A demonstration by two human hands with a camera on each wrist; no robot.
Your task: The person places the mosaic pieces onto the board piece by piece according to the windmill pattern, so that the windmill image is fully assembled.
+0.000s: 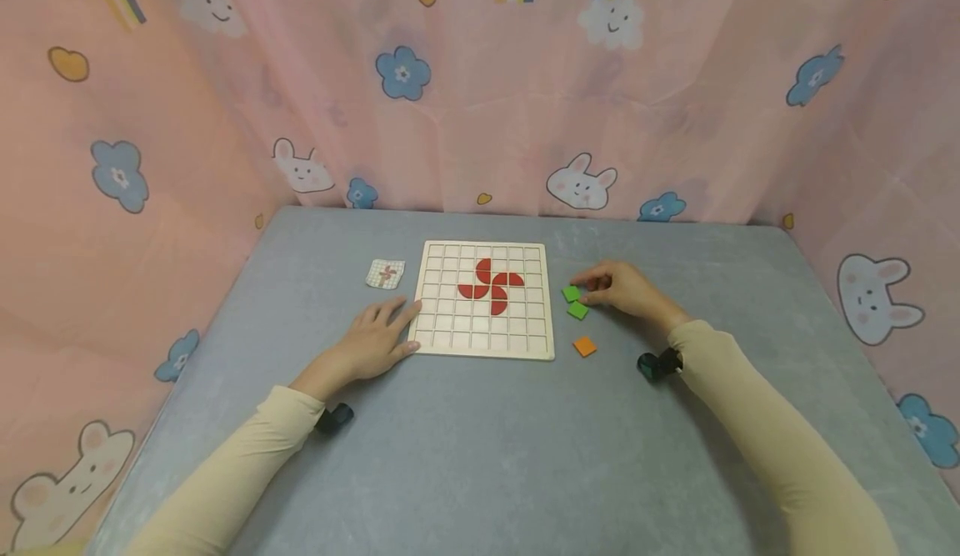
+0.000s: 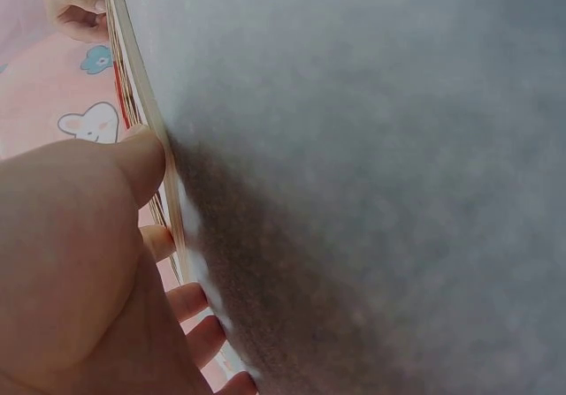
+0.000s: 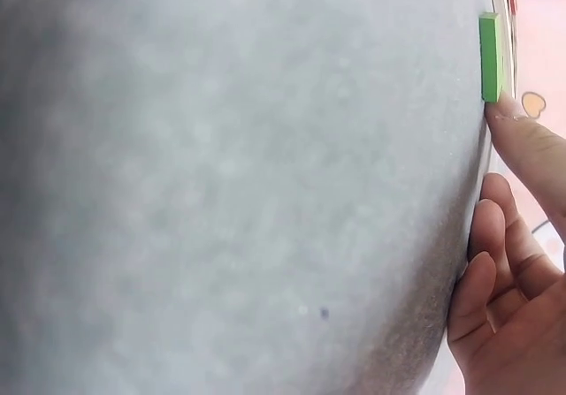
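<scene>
My left hand (image 1: 372,343) rests at the left edge of a square wooden grid board (image 1: 442,343), fingers spread, with index finger and thumb touching its edge. Red rounded pieces (image 1: 483,270) form a pinwheel on the board. To the right of the board my right hand (image 1: 628,292) reaches down to two green square tiles, its thumb and index finger apart at the farther green tile (image 1: 571,293). The nearer green tile (image 1: 577,310) lies just below the thumb. In the right wrist view, the thumb tip is right at a green tile (image 3: 490,57) and the other fingers are bent.
An orange square tile (image 1: 584,346) lies on the grey table (image 1: 480,448), closer to me than the green ones. A small paper card (image 1: 386,273) with a printed pinwheel pattern lies left of the board. A pink printed curtain (image 1: 465,147) surrounds the table's back and sides.
</scene>
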